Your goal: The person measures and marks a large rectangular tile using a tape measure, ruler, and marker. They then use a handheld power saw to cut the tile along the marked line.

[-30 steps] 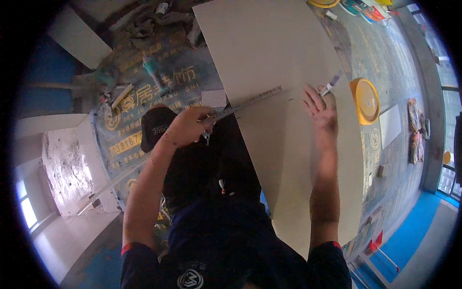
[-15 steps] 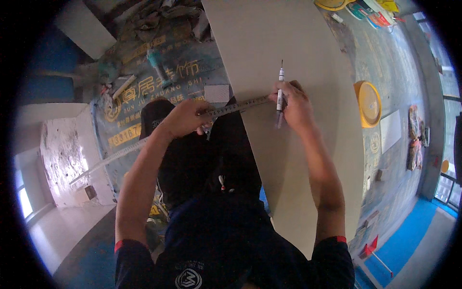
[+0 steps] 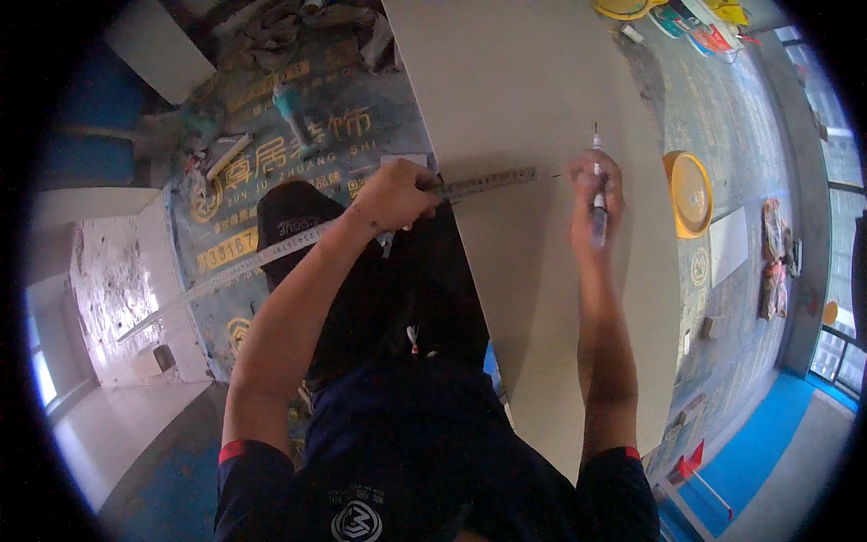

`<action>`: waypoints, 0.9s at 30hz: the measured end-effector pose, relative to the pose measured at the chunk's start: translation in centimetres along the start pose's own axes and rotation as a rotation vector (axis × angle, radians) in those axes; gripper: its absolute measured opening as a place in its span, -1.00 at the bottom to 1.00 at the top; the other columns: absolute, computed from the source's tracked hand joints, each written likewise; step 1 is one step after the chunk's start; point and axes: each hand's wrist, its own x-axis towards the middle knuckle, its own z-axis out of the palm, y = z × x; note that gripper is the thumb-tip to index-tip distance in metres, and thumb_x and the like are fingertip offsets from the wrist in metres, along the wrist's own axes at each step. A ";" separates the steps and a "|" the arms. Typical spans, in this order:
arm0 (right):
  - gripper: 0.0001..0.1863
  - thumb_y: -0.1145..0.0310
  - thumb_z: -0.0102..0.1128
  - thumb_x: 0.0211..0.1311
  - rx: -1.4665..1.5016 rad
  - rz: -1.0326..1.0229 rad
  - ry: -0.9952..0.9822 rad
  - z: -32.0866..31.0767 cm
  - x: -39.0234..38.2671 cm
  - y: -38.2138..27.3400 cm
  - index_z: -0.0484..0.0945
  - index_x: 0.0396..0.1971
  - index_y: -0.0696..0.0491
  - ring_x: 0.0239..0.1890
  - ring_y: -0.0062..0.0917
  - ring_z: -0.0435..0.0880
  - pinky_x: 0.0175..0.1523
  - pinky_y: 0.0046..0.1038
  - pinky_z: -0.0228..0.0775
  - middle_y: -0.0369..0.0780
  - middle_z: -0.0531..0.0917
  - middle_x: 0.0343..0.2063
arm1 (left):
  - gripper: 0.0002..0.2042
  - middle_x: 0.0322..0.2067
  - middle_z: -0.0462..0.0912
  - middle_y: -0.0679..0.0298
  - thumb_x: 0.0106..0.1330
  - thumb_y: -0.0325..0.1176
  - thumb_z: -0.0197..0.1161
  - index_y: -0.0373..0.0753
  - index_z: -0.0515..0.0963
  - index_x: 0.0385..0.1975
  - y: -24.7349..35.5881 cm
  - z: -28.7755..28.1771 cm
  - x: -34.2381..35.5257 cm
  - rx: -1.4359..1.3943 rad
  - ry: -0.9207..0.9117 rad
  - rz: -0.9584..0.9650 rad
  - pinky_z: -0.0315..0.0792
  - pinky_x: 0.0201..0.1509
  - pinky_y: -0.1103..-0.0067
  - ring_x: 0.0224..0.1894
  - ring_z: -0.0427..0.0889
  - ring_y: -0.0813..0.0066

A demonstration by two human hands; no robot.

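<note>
A large pale board [image 3: 488,99] lies lengthwise in front of me. My left hand [image 3: 402,194] grips a long graduated metal rule [image 3: 488,181] near the board's left edge; the rule reaches onto the board and trails back to the lower left. A short dark mark shows just beyond its tip. My right hand [image 3: 605,185], over the board to the right of that tip, is closed on a white marker pen [image 3: 599,203], held upright with its thin point upward.
A yellow round lid or bucket [image 3: 688,194] lies right of the board, near a white sheet [image 3: 727,244] and bundled items [image 3: 772,262]. A teal power tool [image 3: 289,113] and scraps lie on the printed floor covering. Bags and tubs [image 3: 686,27] sit at upper right.
My left hand has moved up and right with the rule. My right hand swung left to the rule with the pen, then moved back right; its fingers are more curled than a second ago.
</note>
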 end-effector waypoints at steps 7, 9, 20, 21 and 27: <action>-0.68 0.21 0.08 0.40 0.187 0.026 0.157 -1.1 -1.9 -0.4 0.59 -0.08 0.14 -0.42 -0.65 0.46 -0.23 -0.55 0.38 -0.33 0.57 -0.43 | -0.78 -0.61 0.65 0.26 0.12 -0.35 0.19 -0.30 0.66 -0.31 0.1 0.6 -0.1 -0.044 0.008 0.022 0.49 -0.48 0.51 -0.66 0.58 0.50; -0.73 0.26 0.12 0.37 0.065 0.144 0.090 -1.3 -2.1 -0.8 0.61 -0.15 0.15 -0.44 -0.68 0.47 -0.28 -0.57 0.36 -0.33 0.58 -0.46 | -0.76 -0.61 0.65 0.27 0.12 -0.36 0.19 -0.28 0.67 -0.27 -0.4 0.6 -0.1 -0.086 0.008 -0.012 0.48 -0.48 0.52 -0.66 0.58 0.50; -0.83 0.37 0.26 0.29 0.067 0.245 -0.081 -0.4 -2.7 -0.9 0.64 -0.24 0.16 -0.37 -0.70 0.56 -0.30 -0.61 0.41 -0.29 0.64 -0.39 | -0.80 -0.63 0.63 0.23 0.09 -0.38 0.19 -0.30 0.66 -0.36 0.1 0.9 -0.4 0.044 0.096 -0.008 0.46 -0.50 0.52 -0.66 0.58 0.50; -0.83 0.37 0.27 0.28 0.036 0.226 -0.084 -0.3 -2.6 -1.2 0.64 -0.24 0.15 -0.37 -0.70 0.56 -0.28 -0.61 0.42 -0.30 0.64 -0.39 | -0.81 -0.63 0.63 0.23 0.09 -0.38 0.18 -0.31 0.66 -0.38 0.1 0.8 -0.4 0.009 0.083 -0.014 0.46 -0.51 0.52 -0.66 0.58 0.50; -0.82 0.37 0.32 0.25 -0.027 0.262 -0.102 -0.5 -2.6 -0.5 0.64 -0.23 0.14 -0.31 -0.67 0.61 -0.22 -0.60 0.48 -0.27 0.68 -0.34 | -0.82 -0.60 0.63 0.25 0.18 -0.36 0.20 -0.36 0.64 -0.39 0.9 0.8 -0.3 -0.079 0.019 -0.056 0.40 -0.56 0.56 -0.64 0.51 0.56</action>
